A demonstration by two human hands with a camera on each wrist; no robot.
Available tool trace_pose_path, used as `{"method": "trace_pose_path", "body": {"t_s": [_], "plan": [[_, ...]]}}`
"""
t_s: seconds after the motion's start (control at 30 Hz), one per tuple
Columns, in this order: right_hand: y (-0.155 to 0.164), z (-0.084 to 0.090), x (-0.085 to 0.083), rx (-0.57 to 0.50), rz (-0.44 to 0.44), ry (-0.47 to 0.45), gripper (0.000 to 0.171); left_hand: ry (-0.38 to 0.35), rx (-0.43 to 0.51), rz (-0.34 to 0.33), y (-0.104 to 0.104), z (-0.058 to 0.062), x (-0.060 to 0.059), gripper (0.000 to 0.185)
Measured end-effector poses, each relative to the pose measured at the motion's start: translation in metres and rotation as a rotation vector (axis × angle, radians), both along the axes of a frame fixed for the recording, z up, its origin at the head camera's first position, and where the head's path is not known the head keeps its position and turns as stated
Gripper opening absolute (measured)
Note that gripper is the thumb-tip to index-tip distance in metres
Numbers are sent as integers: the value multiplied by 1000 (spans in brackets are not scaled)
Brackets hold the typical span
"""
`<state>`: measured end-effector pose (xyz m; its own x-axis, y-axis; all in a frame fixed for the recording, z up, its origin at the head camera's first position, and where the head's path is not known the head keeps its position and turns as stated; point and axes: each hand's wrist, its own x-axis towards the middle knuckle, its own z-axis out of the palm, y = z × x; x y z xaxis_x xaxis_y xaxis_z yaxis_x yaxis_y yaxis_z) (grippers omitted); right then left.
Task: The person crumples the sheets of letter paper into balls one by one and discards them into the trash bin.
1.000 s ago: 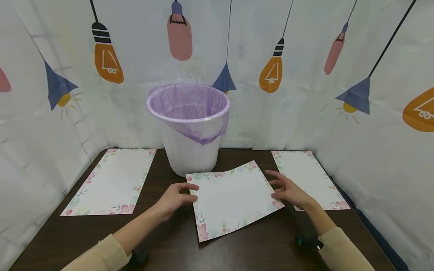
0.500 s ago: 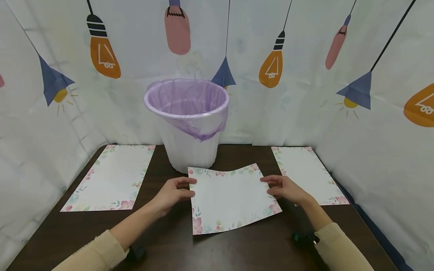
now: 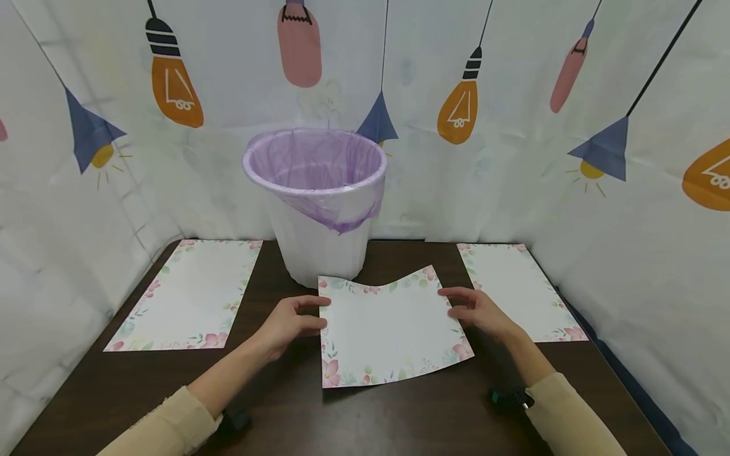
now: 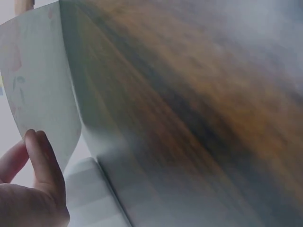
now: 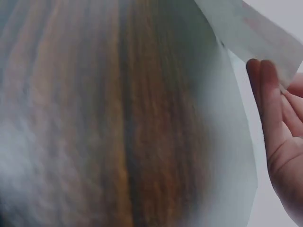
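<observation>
A sheet of paper (image 3: 388,329) with a pink-and-green floral border is held up over the dark table, its top edge sagging in the middle. My left hand (image 3: 291,323) pinches its left edge between thumb and fingers. At the opposite edge my right hand (image 3: 481,311) pinches the paper the same way. In the left wrist view the sheet (image 4: 42,80) shows from below, with the left hand (image 4: 38,184) at its border. The right wrist view has the right hand (image 5: 279,123) gripping a corner area of the paper (image 5: 260,33).
Behind the held sheet stands a white bin (image 3: 325,244) with a purple liner (image 3: 319,161). One matching sheet (image 3: 188,294) lies on the table (image 3: 274,424) at left, another (image 3: 519,288) at right. A lamp-patterned curtain (image 3: 513,190) surrounds the back and sides.
The right hand, with fingers spread loosely at the edge a second ago, now pinches the paper. The sheet has been turned straighter and raised slightly, and its top edge bends more.
</observation>
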<state>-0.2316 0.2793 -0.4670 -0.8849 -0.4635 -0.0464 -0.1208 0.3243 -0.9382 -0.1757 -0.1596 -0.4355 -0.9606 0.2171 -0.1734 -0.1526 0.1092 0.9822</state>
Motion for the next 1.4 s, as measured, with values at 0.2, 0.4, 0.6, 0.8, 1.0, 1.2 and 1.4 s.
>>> {"method": "trace_pose_path", "body": {"t_s": [0.2,0.4,0.6,0.8,1.0,1.2,1.4], "plan": [[-6,4,4,-115,-49,-36,45,52,34,-28,-2,3,-1,44],[-16,8,10,-326,-8,-51,41,85,70,-52,1,7,1,46],[-29,14,13,-434,35,-43,36,96,129,-76,6,9,3,49],[-45,17,16,-560,70,21,39,117,191,-77,13,15,6,47],[-66,24,20,-695,101,88,48,145,242,3,21,19,6,36],[-83,30,26,-707,117,143,49,176,334,34,30,21,3,25],[-99,27,32,-687,189,161,53,174,415,-51,42,20,4,22]]}}
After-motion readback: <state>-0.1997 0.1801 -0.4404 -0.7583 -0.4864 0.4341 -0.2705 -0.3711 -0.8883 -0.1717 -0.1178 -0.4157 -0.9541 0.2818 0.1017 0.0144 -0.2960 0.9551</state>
